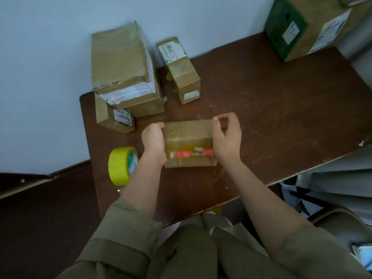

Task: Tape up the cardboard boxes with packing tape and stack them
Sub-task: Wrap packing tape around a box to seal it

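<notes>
Both hands clamp the small box (188,135): left hand (153,138) grips its left end, right hand (227,137) apparently pinching the right; tape roll (121,165) sits near left.

A small cardboard box (189,137) with red tape scraps sits upright on the surface before me; 4 more boxes (122,69) wait behind, a yellow tape roll (120,166) at left.
</notes>
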The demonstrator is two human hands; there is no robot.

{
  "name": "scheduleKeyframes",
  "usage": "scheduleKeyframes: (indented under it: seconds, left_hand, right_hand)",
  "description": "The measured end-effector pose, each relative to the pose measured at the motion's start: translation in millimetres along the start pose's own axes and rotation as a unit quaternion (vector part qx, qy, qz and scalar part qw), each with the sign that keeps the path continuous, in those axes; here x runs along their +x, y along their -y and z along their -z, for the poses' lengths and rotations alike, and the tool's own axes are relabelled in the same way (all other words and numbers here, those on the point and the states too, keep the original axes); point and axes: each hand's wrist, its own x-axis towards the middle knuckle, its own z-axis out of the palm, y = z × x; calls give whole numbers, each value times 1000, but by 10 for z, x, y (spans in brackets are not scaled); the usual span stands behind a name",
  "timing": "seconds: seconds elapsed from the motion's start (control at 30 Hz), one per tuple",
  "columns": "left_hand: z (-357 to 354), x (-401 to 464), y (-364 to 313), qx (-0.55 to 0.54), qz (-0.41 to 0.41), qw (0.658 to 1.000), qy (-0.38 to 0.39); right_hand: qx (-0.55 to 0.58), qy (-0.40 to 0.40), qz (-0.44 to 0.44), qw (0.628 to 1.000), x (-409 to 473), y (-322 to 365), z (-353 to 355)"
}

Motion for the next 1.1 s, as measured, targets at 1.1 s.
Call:
scheduleKeyframes:
  seconds: [1.1]
  left_hand:
    - [177,151,529,352,-262,897,-56]
  right_hand:
    - [-205,116,-6,972,-145,-306,-491]
